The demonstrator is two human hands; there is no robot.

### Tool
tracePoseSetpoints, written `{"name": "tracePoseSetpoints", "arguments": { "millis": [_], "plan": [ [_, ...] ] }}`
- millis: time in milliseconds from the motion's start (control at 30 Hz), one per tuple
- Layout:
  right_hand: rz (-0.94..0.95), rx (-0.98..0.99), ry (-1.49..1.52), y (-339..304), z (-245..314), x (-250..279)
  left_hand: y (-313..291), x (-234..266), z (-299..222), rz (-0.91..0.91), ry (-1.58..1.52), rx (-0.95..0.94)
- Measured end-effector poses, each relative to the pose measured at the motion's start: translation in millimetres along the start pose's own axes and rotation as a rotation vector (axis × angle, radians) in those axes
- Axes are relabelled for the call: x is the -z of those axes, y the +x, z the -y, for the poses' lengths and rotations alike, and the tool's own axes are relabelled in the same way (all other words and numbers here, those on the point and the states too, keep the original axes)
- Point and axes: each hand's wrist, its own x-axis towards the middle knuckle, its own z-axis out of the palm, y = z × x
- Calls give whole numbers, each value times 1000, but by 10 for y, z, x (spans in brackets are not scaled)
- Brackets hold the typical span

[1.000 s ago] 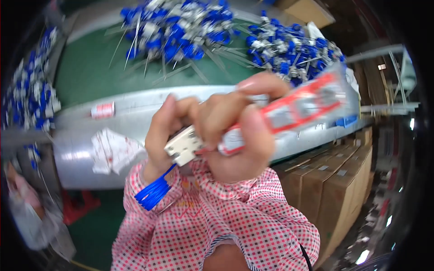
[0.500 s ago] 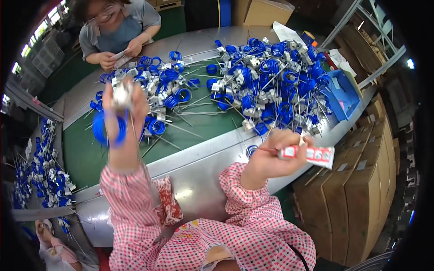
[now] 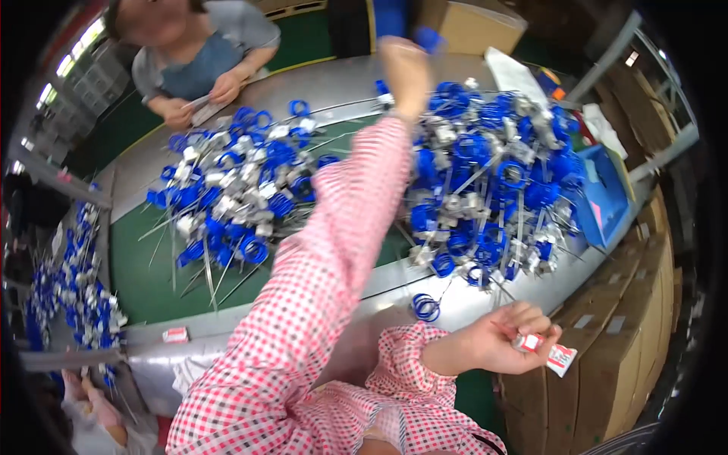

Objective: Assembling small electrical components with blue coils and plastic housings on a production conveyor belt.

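My left arm stretches far across the table between two piles. At its end my left hand [image 3: 406, 72], blurred and closed, has a blue coil [image 3: 429, 39] at its fingers, raised above the table's far edge; the rest of that part is hidden. Nearer me, past the table's front edge, my right hand [image 3: 504, 341] is closed on a red-and-white label strip [image 3: 561, 358], which sticks out beyond the fingers. A loose blue coil [image 3: 425, 307] lies on the metal edge near this hand.
Blue-coiled parts with pale bodies and thin rods form a right pile [image 3: 485, 182] and a left pile [image 3: 227, 182] on the green surface [image 3: 136, 265]. A blue bin [image 3: 607, 193] stands at right, cardboard boxes [image 3: 607, 334] below it. Across the table a person [image 3: 201, 68] handles something pale.
My left hand has swung from the left pile to the far middle, and the pale part seen in it is out of sight. My right hand has moved down and right, still gripping the label strip.
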Motion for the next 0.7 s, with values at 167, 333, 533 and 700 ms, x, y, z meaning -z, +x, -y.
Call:
{"name": "tracePoseSetpoints", "arguments": {
  "millis": [167,333,533,700],
  "plan": [
    [-26,-32,-10,-92,-36,-95,-210,248,10,1569,576,120],
    [31,-123,59,-270,-27,-203,839,1106,175,1839,637,-35],
    [112,-140,77,-284,44,-235,1679,2795,80,1259,1110,-303],
    [118,-120,37,-371,103,-338,1424,3744,-290,1523,958,674]
  ]
}}
